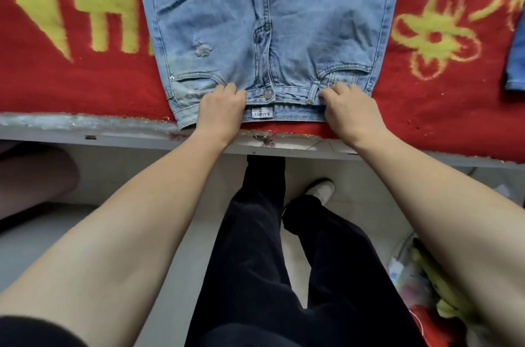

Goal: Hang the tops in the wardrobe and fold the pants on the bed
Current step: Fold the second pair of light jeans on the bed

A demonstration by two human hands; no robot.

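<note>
1. Left hand [220, 107]: fingers curled onto the waistband [289, 103] of the jeans [270, 19], just left of the button [268, 95]. We read this as a grip on the denim.
2. Right hand [349, 110]: curled onto the same waistband, beside the belt loop [313, 92]. Both thumbs are hidden, so we cannot tell how deep either hold goes.
3. The jeans lie flat and front up. The waistband is at the near edge of the bed [127, 133], and the legs run toward the far side, past the top of view.
4. Risk: the waistband's left corner already reaches the bed's near edge. We judge that a pull toward the body could slide the jeans off.
5. Risk: the red blanket [85, 85] looks fuzzy. It may drag on the denim, so unequal lifts would skew the fold.
6. Risk: a blue garment [515, 62] lies at the right edge, well apart from the jeans. A wide sweep might catch it.
</note>
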